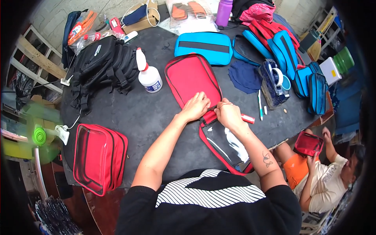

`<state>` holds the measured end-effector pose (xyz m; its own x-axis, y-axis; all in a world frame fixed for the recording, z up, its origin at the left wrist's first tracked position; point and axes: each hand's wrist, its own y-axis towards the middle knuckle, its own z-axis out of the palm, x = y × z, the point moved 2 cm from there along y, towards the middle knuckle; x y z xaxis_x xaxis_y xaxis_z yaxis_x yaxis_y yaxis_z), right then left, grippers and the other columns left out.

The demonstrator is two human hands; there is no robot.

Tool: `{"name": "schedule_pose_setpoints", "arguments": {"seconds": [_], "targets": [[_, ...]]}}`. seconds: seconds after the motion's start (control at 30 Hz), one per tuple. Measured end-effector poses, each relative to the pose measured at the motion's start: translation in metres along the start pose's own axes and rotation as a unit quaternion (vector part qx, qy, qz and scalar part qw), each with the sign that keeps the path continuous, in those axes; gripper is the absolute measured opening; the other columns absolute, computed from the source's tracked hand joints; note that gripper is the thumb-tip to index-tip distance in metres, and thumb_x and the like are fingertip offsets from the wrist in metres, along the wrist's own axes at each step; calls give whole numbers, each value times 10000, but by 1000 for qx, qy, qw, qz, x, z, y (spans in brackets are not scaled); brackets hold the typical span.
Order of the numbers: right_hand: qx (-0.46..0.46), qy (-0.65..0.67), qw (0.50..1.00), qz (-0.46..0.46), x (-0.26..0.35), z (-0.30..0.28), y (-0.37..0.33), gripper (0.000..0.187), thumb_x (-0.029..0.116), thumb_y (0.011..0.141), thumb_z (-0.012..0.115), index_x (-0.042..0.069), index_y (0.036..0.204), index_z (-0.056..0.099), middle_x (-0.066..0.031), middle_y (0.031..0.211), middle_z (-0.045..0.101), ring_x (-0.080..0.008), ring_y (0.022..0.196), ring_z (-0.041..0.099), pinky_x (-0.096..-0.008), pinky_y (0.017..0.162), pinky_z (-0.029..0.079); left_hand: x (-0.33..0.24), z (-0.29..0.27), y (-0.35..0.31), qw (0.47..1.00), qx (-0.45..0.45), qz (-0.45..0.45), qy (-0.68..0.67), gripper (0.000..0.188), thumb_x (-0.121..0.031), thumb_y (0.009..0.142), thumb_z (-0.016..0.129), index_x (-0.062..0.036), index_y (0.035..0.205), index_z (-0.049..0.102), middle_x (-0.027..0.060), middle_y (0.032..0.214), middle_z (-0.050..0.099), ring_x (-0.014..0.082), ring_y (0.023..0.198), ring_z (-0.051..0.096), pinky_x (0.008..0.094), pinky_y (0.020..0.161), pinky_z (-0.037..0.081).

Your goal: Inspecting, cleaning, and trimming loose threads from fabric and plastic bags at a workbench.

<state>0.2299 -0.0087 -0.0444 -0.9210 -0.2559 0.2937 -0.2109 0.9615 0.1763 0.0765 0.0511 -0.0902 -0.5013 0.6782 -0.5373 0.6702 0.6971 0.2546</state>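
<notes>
A red zippered pouch (194, 78) lies unfolded before me, its red panel away from me and its clear-windowed half (225, 143) nearer. My left hand (197, 106) rests at the near edge of the red panel, its bent fingers holding the fabric near the fold. Right beside it, my right hand (230, 114) is closed in a pinch over the same fold; what sits between its fingers is hidden. A small red-and-white object (247, 118) shows just past my right hand; whether I hold it, I cannot tell.
A white spray bottle (149, 76) and black backpack (103, 66) stand left. Another red pouch (100, 158) sits near-left. Blue pouches (203, 47), navy cloth (245, 76), a clear tape-filled case (274, 84) and a toothbrush-like stick (260, 105) lie beyond. At right, a seated person (321, 180) holds a red pouch.
</notes>
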Motion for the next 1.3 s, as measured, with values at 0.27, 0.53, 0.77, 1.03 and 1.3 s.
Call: {"name": "schedule_pose_setpoints", "arguments": {"seconds": [0.27,0.53,0.77,1.03,1.3], "targets": [[12,-38,999,4,9,3,6,98,127,763,614,31,750,607,-204,824,637,-310,674,660,-413,612,526,-1,1,0,999,9,-31,-12,114,-129,816,546,-27,865,529,142,967,468,324,939,486,432,803,428],[-35,60,995,66,-2,4,0,126,153,819,603,30,792,586,-166,845,598,-370,768,615,-455,692,498,8,1,-2,989,-89,-34,-114,106,-110,867,547,-9,899,550,109,893,509,240,823,543,364,725,448],[-169,148,936,272,-64,-40,-62,322,316,929,542,39,1090,513,-236,1029,587,-397,949,587,-430,821,456,-145,-39,0,898,-207,-107,-374,43,-49,869,548,-35,894,580,49,805,589,119,710,547,280,668,454],[-360,823,399,185,-85,-49,-122,393,402,957,474,123,695,385,-1,582,340,-127,473,291,-289,444,244,-239,29,-19,901,-63,355,-242,420,-64,751,601,-65,1169,563,206,1268,454,412,1237,399,539,1056,296],[-428,761,361,327,-92,-81,-153,367,291,1005,367,-15,1121,534,-101,937,564,-148,742,509,-279,625,375,-77,-36,6,988,-156,14,-12,174,1,691,573,-43,832,664,111,864,630,302,886,597,410,799,450]]}}
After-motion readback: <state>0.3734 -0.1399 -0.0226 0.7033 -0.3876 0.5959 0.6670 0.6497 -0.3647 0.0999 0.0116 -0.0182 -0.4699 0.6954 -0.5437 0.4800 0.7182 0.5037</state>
